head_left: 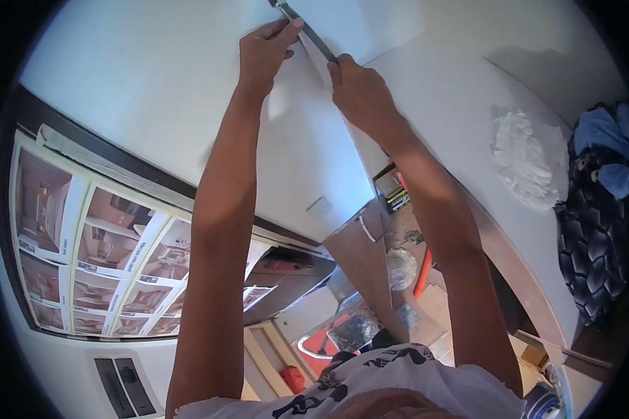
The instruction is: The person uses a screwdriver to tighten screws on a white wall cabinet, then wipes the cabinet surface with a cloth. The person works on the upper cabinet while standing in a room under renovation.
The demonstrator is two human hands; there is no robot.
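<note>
Both my arms reach up to a white panel point(300, 133) at the top of the view. A long, narrow grey metal strip or tool point(318, 43) slants across it, with a shiny end piece at the upper left; its exact kind I cannot make out. My right hand point(363, 91) grips its lower right end, thumb and fingers closed round it. Higher up, my left hand point(264, 56) is closed with its fingertips at the strip near the shiny end. Part of the strip lies hidden behind the fingers.
On the right, a white surface point(454, 91) bears a crumpled clear plastic bag point(528, 157) and a dark quilted bag with blue cloth point(597, 209). A framed photo board point(112, 244) hangs at left. Far below lie a red-orange bar point(423, 272) and a ladder-like metal frame point(314, 347).
</note>
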